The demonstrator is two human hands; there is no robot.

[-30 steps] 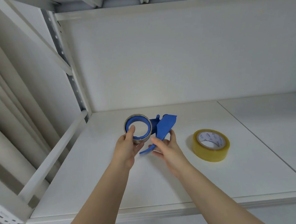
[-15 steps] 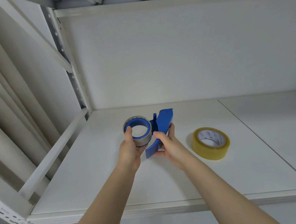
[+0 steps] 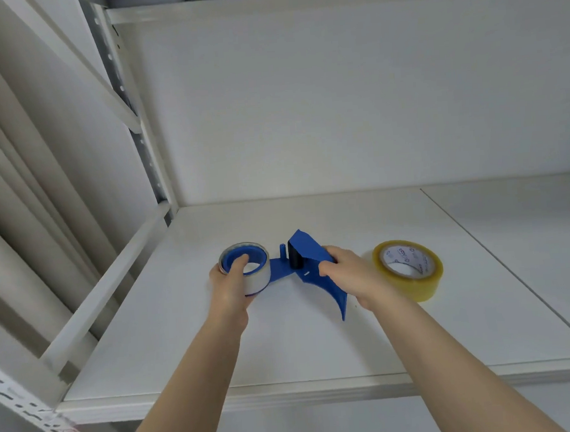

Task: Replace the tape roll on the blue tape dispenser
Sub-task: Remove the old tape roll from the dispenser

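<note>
The blue tape dispenser (image 3: pixel 308 264) lies flat on the white shelf (image 3: pixel 318 347), its curved handle pointing toward me. An almost used-up clear tape roll (image 3: pixel 259 279) sits on the dispenser's blue hub at its left end. My left hand (image 3: pixel 230 291) grips that roll, thumb hooked inside the hub. My right hand (image 3: pixel 350 275) holds the dispenser's body near the blade guard and black roller. A full yellowish tape roll (image 3: pixel 410 270) lies flat on the shelf just right of my right hand.
The shelf has a white back wall (image 3: pixel 337 112) and a metal upright with a slanted rail (image 3: pixel 114 276) on the left. A seam (image 3: pixel 500 269) splits the shelf boards on the right. The front edge (image 3: pixel 321 390) runs near my forearms.
Both hands have lowered the dispenser from an upright, tilted hold to lying flat on the shelf. My right hand slid to the guard side, and my left hand stayed on the old roll.
</note>
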